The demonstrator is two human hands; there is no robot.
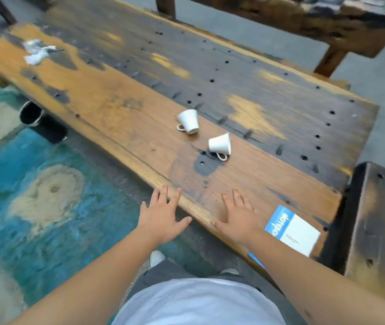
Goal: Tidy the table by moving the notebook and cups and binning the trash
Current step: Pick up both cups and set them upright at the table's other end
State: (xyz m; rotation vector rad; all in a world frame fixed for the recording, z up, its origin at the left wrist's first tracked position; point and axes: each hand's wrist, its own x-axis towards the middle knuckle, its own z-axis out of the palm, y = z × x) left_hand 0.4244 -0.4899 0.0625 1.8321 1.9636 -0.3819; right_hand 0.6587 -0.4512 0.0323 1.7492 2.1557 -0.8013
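Note:
Two white cups lie tipped on their sides on the worn wooden table (116, 106): one cup (188, 121) near the middle, the other cup (220, 144) just right of it. A blue and white notebook (294, 231) lies at the table's near right corner, partly under my right forearm. Crumpled white trash (37, 52) sits at the far left end. My left hand (161, 215) hovers at the near table edge, fingers spread and holding nothing. Over the table next to the notebook, my right hand (239, 216) is also spread and holds nothing.
A black bin (32, 113) stands on the floor under the table's left side, by a teal patterned rug (46, 184). A dark wooden bench (304, 17) runs behind the table. Another wooden block (379, 231) abuts the right end.

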